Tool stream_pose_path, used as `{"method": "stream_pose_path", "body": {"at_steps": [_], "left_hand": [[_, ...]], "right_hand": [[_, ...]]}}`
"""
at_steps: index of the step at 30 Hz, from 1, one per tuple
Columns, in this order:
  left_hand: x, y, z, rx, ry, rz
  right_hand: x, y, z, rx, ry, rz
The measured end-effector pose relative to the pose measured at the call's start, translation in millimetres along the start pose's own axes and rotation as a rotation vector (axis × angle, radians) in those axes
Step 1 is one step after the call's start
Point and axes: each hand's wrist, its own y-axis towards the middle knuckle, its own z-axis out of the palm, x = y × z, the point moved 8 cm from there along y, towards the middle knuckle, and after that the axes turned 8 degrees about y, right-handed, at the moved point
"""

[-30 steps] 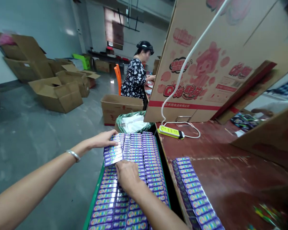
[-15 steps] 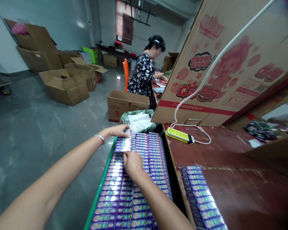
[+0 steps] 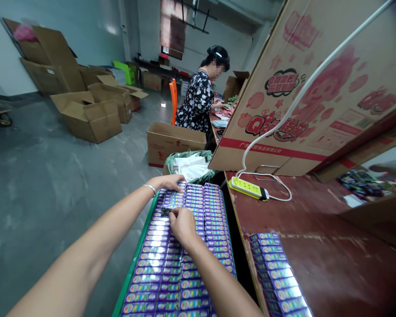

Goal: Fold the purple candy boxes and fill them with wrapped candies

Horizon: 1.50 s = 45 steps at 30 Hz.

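Note:
Small purple boxes (image 3: 214, 229) with colourful printed ends stand in long rows inside a green crate (image 3: 137, 259). A short row of these boxes (image 3: 174, 199) sits raised at the far left corner of the crate, spanned by my two hands. At its far end, my left hand (image 3: 172, 182), with a silver bangle on the wrist, closes its fingers over the boxes. My right hand (image 3: 184, 224) is closed at the near end, its fingertips pressed against the last box. The right palm and part of the grip are hidden from view.
On the red-brown table (image 3: 330, 264) to the right lies another row of purple boxes (image 3: 279, 273). A yellow-green power strip (image 3: 249, 188) and a large carton (image 3: 284, 105) stand behind it. Beyond the crate are a lined bag (image 3: 191, 166), open cartons (image 3: 94, 119) and a seated co-worker (image 3: 198, 99).
My left hand and the far end of the held row have shifted slightly right, in over the crate. My right hand stays nearly in place. The view has tilted a little.

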Motion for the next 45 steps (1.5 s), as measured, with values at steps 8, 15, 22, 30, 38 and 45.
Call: {"method": "stream_pose_path", "body": {"at_steps": [8,15,22,30,38,45], "left_hand": [[-1.8,-3.0,3.5,-0.037,0.015,-0.023],[-7.1,-12.1,6.5,-0.252,-0.009,-0.086],[0.9,-27.9,7.5,-0.627,-0.149,-0.251],[27.8,-57.1,10.2,-0.877,-0.362,-0.318],[35.4,-75.1,33.5,-0.969,-0.481,-0.271],[33.2,-51.0,24.9,-0.919,-0.446,-0.244]], "right_hand": [[-9.0,-2.8,0.9,0.007,0.013,0.037],[-12.9,-10.6,-6.3,-0.010,0.051,0.022],[-23.5,-24.5,-20.5,-0.054,0.103,-0.015],[-40.6,-11.3,-56.2,-0.179,0.132,-0.086],[-79.1,47.8,-98.5,-0.330,0.014,-0.102],[-97.2,77.4,-81.7,-0.241,-0.129,-0.084]]}}
